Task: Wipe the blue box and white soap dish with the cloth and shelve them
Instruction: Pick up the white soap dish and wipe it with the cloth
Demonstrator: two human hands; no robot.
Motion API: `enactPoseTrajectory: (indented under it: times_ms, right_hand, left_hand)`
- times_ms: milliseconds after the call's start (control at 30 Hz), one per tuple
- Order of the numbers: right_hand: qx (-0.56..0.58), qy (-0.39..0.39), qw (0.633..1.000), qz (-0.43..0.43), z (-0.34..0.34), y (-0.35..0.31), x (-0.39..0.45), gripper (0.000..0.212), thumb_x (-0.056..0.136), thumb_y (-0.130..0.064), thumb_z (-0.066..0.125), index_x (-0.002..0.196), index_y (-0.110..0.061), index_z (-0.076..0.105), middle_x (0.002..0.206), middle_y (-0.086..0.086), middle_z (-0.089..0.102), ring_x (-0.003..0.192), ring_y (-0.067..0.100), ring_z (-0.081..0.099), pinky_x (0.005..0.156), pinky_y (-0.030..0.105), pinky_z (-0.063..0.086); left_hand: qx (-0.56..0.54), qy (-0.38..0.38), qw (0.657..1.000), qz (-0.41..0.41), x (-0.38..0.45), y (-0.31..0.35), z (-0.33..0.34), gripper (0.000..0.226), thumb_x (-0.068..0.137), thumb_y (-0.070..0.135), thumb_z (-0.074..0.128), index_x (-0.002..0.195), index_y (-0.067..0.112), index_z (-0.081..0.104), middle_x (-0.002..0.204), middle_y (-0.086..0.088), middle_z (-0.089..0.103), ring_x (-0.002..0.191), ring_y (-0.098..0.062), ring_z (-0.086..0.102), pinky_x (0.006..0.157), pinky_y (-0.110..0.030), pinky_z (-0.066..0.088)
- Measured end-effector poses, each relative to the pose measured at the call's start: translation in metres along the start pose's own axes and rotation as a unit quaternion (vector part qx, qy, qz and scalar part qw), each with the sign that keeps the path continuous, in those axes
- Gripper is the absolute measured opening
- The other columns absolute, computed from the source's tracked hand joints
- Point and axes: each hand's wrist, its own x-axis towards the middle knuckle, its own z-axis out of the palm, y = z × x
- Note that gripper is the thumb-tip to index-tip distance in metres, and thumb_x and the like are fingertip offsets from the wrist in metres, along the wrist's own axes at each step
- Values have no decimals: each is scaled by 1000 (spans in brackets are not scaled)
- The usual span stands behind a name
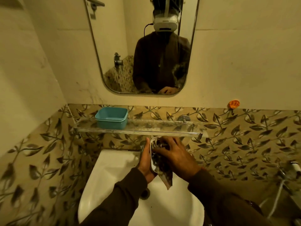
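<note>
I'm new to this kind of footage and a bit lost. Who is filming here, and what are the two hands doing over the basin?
There is one picture, taken by a camera on the person's head; the mirror shows the headset. It looks down at their own bare hands above a white sink. The left hand holds the white soap dish tilted on edge, and the right hand presses a dark patterned cloth into it, wiping. On the glass shelf above stands the blue box, open, with no lid. An orange hook sticks to the wall on the right.
</note>
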Motion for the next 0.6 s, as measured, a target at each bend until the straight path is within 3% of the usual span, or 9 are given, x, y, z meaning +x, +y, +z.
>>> enactPoseTrajectory:
  times_ms: [67, 167, 333, 467, 600]
  right_hand:
    - [-29, 58, 998, 28, -7, -1, 6, 56, 77, -34, 76, 129, -23, 58, 132, 16, 54, 121, 41, 48, 92, 53, 51]
    - [24, 97, 991, 89, -13, -6, 13, 52, 83, -32, 70, 128, -10, 55, 128, 15, 56, 115, 33, 53, 93, 43, 51]
    - [36, 190, 977, 84, -15, -22, 21, 40, 75, -10, 79, 110, 2, 65, 108, 21, 66, 100, 37, 62, 83, 46, 56]
    - [50, 181, 981, 51, -25, -29, 21, 34, 75, -6, 78, 107, 1, 70, 106, 19, 69, 101, 37, 62, 84, 49, 55]
    - [104, 127, 986, 20, -41, -31, 25, 32, 78, -3, 71, 110, -2, 71, 114, 16, 69, 111, 35, 57, 94, 44, 46]
  left_hand:
    - [-3, 2, 1000, -4, -6, 1, 5, 75, 84, 74, 54, 134, 18, 64, 138, -22, 62, 125, -40, 60, 96, -53, 52]
    - [9, 14, 1000, -5, -6, 4, 11, 73, 88, 76, 40, 133, 23, 65, 136, -19, 65, 127, -38, 59, 93, -55, 53]
    - [32, 2, 999, -5, -9, 15, 23, 71, 88, 76, 39, 124, 24, 72, 128, -18, 70, 116, -36, 64, 90, -50, 56]
    - [42, -26, 999, 6, -10, 24, 20, 71, 91, 72, 42, 122, 16, 73, 117, -20, 74, 100, -35, 74, 77, -45, 60]
    - [36, -30, 999, 4, -13, 28, 19, 70, 88, 72, 45, 115, 16, 77, 112, -19, 75, 99, -36, 73, 86, -48, 52]
